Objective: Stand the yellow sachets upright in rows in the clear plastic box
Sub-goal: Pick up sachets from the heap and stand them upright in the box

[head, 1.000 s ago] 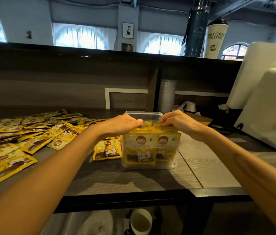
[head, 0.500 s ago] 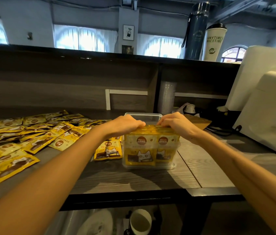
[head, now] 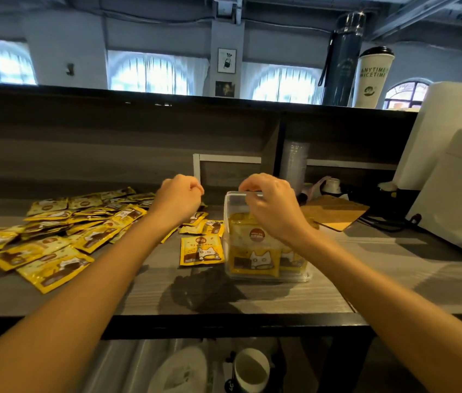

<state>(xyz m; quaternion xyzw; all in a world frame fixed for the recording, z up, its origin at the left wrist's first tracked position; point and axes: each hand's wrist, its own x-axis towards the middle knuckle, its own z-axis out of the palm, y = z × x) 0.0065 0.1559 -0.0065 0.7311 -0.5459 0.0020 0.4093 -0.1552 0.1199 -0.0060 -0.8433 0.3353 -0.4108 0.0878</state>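
Done so far: we see yellow sachets (head: 255,252) standing upright at the near wall of the clear plastic box (head: 230,207), two side by side, printed faces toward us. How many rows stand behind them we cannot tell, since the right hand covers that part.
Left to do: we judge the task less than half done. A large spread of loose sachets (head: 54,242) lies flat on the tabletop (head: 252,299) to the left of the box, and a single sachet (head: 200,251) lies flat just beside the box's left wall with a few more behind it.
Box position: it sits on the tabletop ahead of us, slightly right of centre, between the two forearms.
Right hand: the right hand (head: 273,211) hangs over the box from above, wrist above the front row, knuckles up.
Right fingers: the fingers (head: 249,184) curl down at the far rim. We cannot tell whether they pinch the rim, a sachet top, or nothing.
Left hand: the left hand (head: 177,198) is raised above the near edge of the loose pile, apart from the box, its back toward us.
Left fingers: curled into a fist, and we see no sachet in them.
Step in hand, as we judge it: the right hand tends the box while the left is placed to fetch another sachet.
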